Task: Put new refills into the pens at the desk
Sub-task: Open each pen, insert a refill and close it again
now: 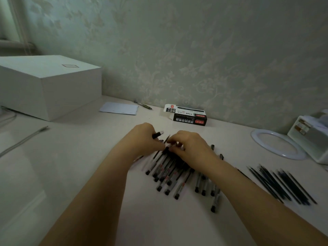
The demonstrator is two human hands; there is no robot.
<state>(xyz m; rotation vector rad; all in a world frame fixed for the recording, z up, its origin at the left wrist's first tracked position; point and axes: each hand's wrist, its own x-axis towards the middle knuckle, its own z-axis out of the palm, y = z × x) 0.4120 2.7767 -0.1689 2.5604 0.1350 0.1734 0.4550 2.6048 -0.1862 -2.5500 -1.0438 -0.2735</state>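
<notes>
Black refill box [188,116], label "1120"

Box [188,115] top face: we read "1120" in white on black.
Box end flap: we read "1120" again, turned sideways.
Other print on the box: too small for us to read.

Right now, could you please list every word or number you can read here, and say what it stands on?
"1120": on the top of the refill box, and again on its open end flap.
Other print on the refill box: too small to read.
Labels on the white organiser: blurred, unreadable.
</notes>
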